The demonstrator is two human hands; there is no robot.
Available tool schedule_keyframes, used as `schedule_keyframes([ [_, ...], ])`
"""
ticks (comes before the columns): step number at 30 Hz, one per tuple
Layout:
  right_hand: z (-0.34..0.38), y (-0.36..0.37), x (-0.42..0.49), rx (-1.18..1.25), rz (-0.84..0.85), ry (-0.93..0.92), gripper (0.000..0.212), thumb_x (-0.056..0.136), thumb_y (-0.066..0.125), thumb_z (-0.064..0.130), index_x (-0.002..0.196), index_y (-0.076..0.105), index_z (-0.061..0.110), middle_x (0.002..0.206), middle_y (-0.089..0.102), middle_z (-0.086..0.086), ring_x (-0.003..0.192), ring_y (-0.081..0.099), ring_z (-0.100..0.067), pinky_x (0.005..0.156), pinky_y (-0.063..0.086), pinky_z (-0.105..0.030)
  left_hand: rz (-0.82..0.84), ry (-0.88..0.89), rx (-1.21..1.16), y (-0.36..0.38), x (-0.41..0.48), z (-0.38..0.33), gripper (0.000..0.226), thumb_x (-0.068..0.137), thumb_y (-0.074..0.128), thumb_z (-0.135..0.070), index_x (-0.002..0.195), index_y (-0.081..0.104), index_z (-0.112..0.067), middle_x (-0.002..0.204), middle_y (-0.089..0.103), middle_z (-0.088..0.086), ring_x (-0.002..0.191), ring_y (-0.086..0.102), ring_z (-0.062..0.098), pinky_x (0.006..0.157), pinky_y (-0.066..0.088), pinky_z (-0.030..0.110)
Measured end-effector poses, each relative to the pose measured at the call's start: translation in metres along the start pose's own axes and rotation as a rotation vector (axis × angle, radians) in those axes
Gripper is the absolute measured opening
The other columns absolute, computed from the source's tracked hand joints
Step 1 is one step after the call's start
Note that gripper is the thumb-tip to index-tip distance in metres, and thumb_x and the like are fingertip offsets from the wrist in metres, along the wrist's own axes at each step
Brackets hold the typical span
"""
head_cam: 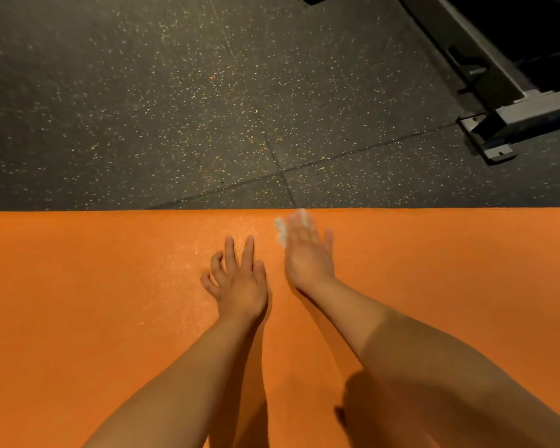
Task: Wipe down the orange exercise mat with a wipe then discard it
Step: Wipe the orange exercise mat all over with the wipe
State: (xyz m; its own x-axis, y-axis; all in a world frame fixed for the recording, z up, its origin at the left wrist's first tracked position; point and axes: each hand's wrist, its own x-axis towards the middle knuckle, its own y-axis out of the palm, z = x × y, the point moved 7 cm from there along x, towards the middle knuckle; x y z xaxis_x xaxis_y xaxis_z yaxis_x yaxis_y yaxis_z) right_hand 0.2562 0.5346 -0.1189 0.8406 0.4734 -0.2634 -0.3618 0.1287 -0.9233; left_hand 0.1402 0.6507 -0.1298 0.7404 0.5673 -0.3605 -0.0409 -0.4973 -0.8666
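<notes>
The orange exercise mat (94, 302) fills the lower half of the view, its far edge running straight across. My left hand (236, 279) rests flat on the mat with fingers spread. My right hand (306, 250), blurred by motion, presses a white wipe (282, 231) against the mat close to the far edge. Only pale bits of the wipe show past my fingers. A damp, shiny patch (188, 263) lies on the mat left of my hands.
Dark speckled rubber floor (175, 108) lies beyond the mat. A grey metal machine frame with a bolted foot plate (495, 137) stands at the upper right.
</notes>
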Motion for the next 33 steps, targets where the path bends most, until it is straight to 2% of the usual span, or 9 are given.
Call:
schedule_keyframes([
  [2,-0.029,-0.009,0.002,0.066,-0.068,0.224,0.077,0.097,0.035,0.006,0.162,-0.004,0.020,0.170,-0.013,0.001,0.154,-0.019,-0.023,0.121,-0.011,-0.056,-0.002,0.001,0.003,0.001,0.000,0.001,0.053,0.105,0.018,-0.050,0.156,0.003,-0.049,0.166,-0.015,-0.011,0.148,-0.006,0.024,0.117,-0.002,0.056],
  [5,-0.021,-0.006,0.009,0.110,-0.074,0.265,0.077,0.098,0.034,0.006,0.162,-0.009,0.015,0.168,-0.019,-0.004,0.153,-0.024,-0.024,0.121,-0.015,-0.052,-0.005,-0.017,-0.016,0.004,0.003,0.002,0.053,0.105,0.018,-0.050,0.156,0.002,-0.050,0.165,-0.017,-0.013,0.148,-0.008,0.023,0.117,-0.005,0.056],
  [10,0.046,0.009,0.021,0.111,0.053,-0.053,0.075,0.104,0.040,0.016,0.162,-0.007,0.020,0.168,-0.020,0.001,0.152,-0.026,-0.018,0.122,-0.016,-0.052,-0.054,0.029,-0.093,0.001,0.004,0.005,0.055,0.106,0.023,-0.043,0.158,0.007,-0.043,0.166,-0.012,-0.014,0.148,-0.004,0.020,0.116,-0.005,0.052],
  [15,0.058,0.021,0.011,-0.003,0.157,-0.219,0.075,0.105,0.039,0.020,0.162,-0.010,0.022,0.168,-0.022,0.003,0.152,-0.027,-0.015,0.121,-0.015,-0.056,-0.024,0.092,-0.238,-0.005,0.003,0.013,0.081,0.084,0.030,-0.031,0.161,0.004,-0.031,0.167,-0.003,-0.015,0.147,-0.001,0.009,0.117,-0.008,0.041],
  [18,0.068,0.029,-0.008,0.004,0.197,-0.283,0.071,0.105,0.035,0.024,0.162,-0.007,0.025,0.168,-0.019,0.006,0.151,-0.027,-0.012,0.121,-0.014,-0.057,-0.082,0.099,-0.358,-0.012,-0.005,0.016,0.075,0.087,0.032,-0.023,0.160,0.016,-0.026,0.167,0.012,-0.009,0.150,0.005,0.013,0.118,-0.006,0.036],
  [21,0.082,0.039,-0.036,-0.009,0.212,-0.359,0.067,0.106,0.031,0.032,0.162,-0.005,0.026,0.169,-0.016,0.007,0.152,-0.025,-0.011,0.119,-0.018,-0.056,-0.246,0.017,-0.317,-0.014,-0.036,0.033,0.062,0.093,0.044,-0.014,0.154,0.037,-0.023,0.161,0.031,-0.001,0.147,0.021,0.024,0.118,0.009,0.041],
  [24,0.092,0.054,-0.069,-0.086,0.230,-0.431,0.070,0.106,0.033,0.025,0.162,-0.009,0.025,0.168,-0.019,0.008,0.151,-0.027,-0.011,0.118,-0.019,-0.056,-0.325,-0.100,-0.206,-0.001,-0.083,0.063,0.056,0.094,0.045,-0.020,0.149,0.045,-0.023,0.157,0.037,0.001,0.140,0.031,0.029,0.113,0.019,0.050],
  [28,0.096,0.069,-0.114,-0.128,0.239,-0.530,0.072,0.105,0.034,0.017,0.161,-0.011,0.026,0.168,-0.017,0.008,0.152,-0.025,-0.012,0.120,-0.016,-0.058,-0.295,-0.007,-0.247,0.012,-0.126,0.081,0.052,0.102,0.041,-0.015,0.154,0.037,-0.016,0.157,0.036,0.007,0.142,0.030,0.030,0.117,0.024,0.055],
  [33,0.070,0.074,-0.172,-0.171,0.279,-0.559,0.063,0.109,0.026,0.031,0.162,-0.008,0.026,0.166,-0.021,0.011,0.151,-0.027,-0.010,0.119,-0.019,-0.054,-0.233,0.020,-0.243,0.033,-0.173,0.064,0.057,0.099,0.035,-0.018,0.156,0.032,-0.013,0.157,0.036,0.006,0.144,0.028,0.026,0.117,0.024,0.055],
])
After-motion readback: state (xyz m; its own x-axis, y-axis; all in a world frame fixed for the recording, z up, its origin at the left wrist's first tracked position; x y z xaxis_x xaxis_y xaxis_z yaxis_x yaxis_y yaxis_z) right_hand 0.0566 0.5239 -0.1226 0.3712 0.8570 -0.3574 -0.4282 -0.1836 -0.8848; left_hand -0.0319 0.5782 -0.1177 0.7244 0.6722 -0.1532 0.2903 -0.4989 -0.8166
